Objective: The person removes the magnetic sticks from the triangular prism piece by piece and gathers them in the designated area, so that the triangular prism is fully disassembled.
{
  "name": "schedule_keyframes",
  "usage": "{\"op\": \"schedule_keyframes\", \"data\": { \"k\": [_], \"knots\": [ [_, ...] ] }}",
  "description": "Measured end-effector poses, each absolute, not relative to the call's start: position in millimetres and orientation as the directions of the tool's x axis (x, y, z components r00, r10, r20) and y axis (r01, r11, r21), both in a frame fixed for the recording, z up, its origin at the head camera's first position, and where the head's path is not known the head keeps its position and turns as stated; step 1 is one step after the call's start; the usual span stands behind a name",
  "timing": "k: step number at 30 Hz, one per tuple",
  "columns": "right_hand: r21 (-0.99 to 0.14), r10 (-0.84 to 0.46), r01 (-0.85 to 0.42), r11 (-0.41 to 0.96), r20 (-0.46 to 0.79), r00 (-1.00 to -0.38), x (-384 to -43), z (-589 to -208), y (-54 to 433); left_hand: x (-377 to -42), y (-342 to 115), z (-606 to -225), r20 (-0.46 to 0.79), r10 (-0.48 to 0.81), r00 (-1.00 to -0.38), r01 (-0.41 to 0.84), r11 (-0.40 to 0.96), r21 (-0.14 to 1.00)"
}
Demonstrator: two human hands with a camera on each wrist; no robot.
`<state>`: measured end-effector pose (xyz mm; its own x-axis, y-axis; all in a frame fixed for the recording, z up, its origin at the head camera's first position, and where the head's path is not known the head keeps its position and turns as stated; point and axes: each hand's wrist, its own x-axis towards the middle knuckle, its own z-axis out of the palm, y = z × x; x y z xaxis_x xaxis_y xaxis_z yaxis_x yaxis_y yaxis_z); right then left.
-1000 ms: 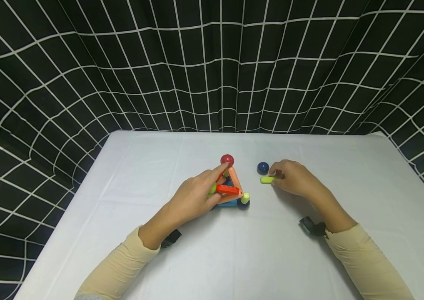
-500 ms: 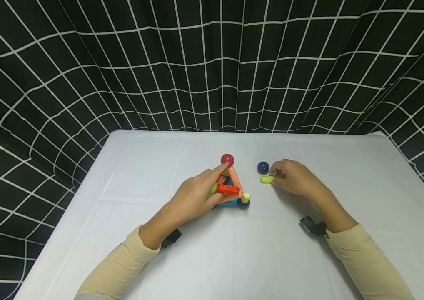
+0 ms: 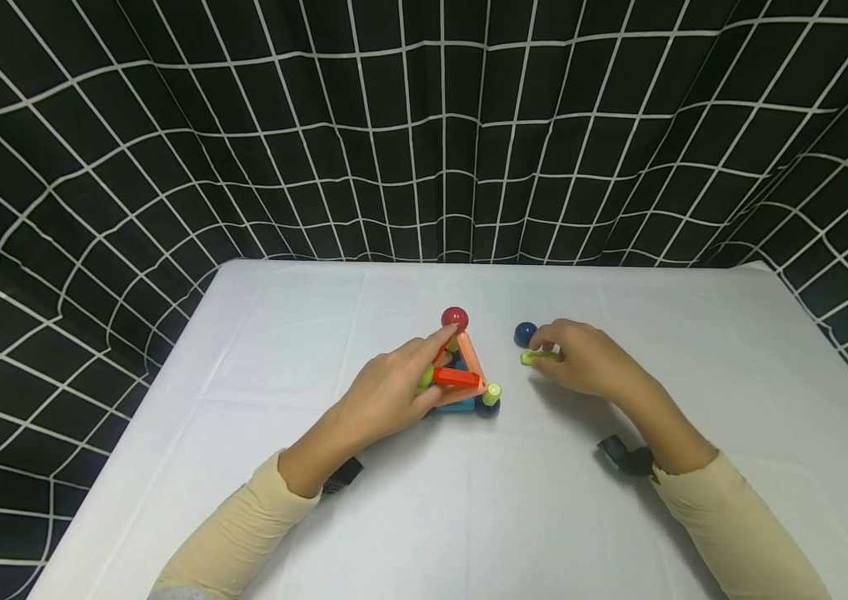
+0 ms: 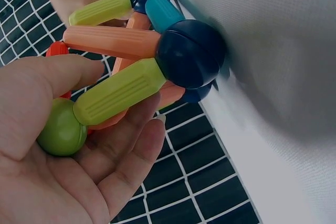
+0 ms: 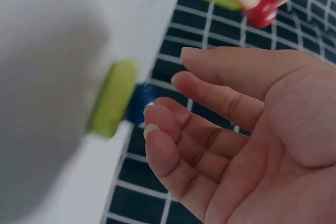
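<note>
My left hand (image 3: 390,387) holds a frame of magnetic sticks and balls, its index finger touching a red ball (image 3: 455,319) at the far corner. A red stick (image 3: 456,378) runs across this frame. In the left wrist view, a green ball (image 4: 62,129) lies within the hand, joined by a yellow-green stick (image 4: 121,92) to a dark blue ball (image 4: 191,53) near the table. My right hand (image 3: 592,358) hovers with bent fingers by a loose yellow-green stick (image 5: 113,98) and a loose blue ball (image 3: 525,333). The right wrist view shows nothing between its thumb and fingers.
A white cloth covers the table (image 3: 364,533). Behind it and at both sides hangs a black curtain with a white grid (image 3: 461,150). Dark wrist cameras are strapped below the left wrist (image 3: 341,477) and right wrist (image 3: 625,456).
My right hand has shifted slightly left, its fingertips now over the loose stick and closer to the blue ball. The left hand and the frame stay where they were.
</note>
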<state>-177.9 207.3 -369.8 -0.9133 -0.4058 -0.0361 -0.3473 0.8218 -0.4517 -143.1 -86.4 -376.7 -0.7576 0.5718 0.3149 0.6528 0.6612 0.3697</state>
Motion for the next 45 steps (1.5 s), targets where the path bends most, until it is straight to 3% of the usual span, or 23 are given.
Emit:
{"op": "schedule_keyframes", "data": {
  "k": [11, 21, 38, 45],
  "knots": [
    [-0.507, -0.578, -0.469, 0.723, -0.070, -0.813, -149.0, -358.4, 178.7, -143.0, -86.9, -376.9, 0.321, 0.574, -0.753, 0.658, 0.662, 0.359],
    [-0.506, -0.619, -0.580, 0.639, 0.111, -0.778, -139.3, -365.1, 160.4, -142.6, -86.4, -377.4, 0.339, 0.575, -0.744, 0.668, 0.650, 0.363],
    [-0.374, -0.601, -0.556, 0.742, -0.005, -0.799, -142.8, -377.4, 162.9, -143.1, -86.0, -376.0, 0.333, 0.575, -0.747, 0.665, 0.649, 0.370],
    [-0.314, -0.594, -0.575, 0.756, 0.042, -0.804, -141.0, -381.0, 156.4, -143.5, -86.4, -376.8, 0.340, 0.577, -0.743, 0.670, 0.644, 0.369]
  ]
}}
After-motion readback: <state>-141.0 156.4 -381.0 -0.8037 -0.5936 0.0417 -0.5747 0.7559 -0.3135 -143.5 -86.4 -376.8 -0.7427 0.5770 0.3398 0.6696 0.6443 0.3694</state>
